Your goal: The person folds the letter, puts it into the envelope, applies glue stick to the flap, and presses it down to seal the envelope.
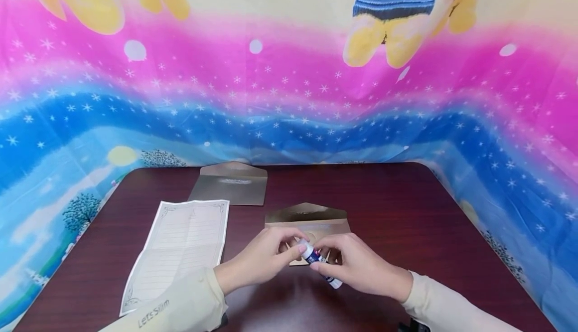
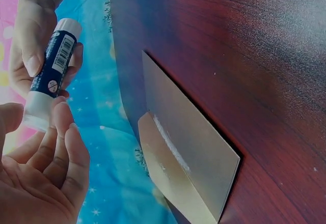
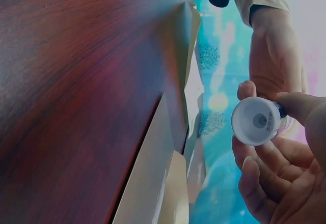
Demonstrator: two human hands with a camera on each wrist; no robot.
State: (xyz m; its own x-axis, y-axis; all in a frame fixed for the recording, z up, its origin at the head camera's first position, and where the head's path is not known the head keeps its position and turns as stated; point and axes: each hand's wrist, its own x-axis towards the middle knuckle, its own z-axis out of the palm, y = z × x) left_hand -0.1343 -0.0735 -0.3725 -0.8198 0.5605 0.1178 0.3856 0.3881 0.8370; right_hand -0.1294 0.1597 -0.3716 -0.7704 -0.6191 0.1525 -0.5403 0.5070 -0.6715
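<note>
Both hands hold a glue stick (image 1: pixel 312 257) with a dark blue label, tilted over the near envelope. My left hand (image 1: pixel 264 254) pinches its white cap end between thumb and fingers. Around the labelled body curl the thumb and fingers of my right hand (image 1: pixel 361 264). In the right wrist view the hollow white base (image 3: pixel 257 122) of the stick faces the camera. Below the hands lies a gold-brown envelope (image 2: pixel 196 119) with its flap open. A white glue streak (image 2: pixel 171 143) runs along it near the flap fold.
A second envelope (image 1: pixel 230 194), flap open, lies at the table's back edge. Left of the hands is a creased lined sheet (image 1: pixel 189 236) with an ornamental border, partly under the left sleeve (image 1: pixel 180 302). A printed cloth (image 1: pixel 289 101) hangs behind the dark red wooden table (image 1: pixel 397 206).
</note>
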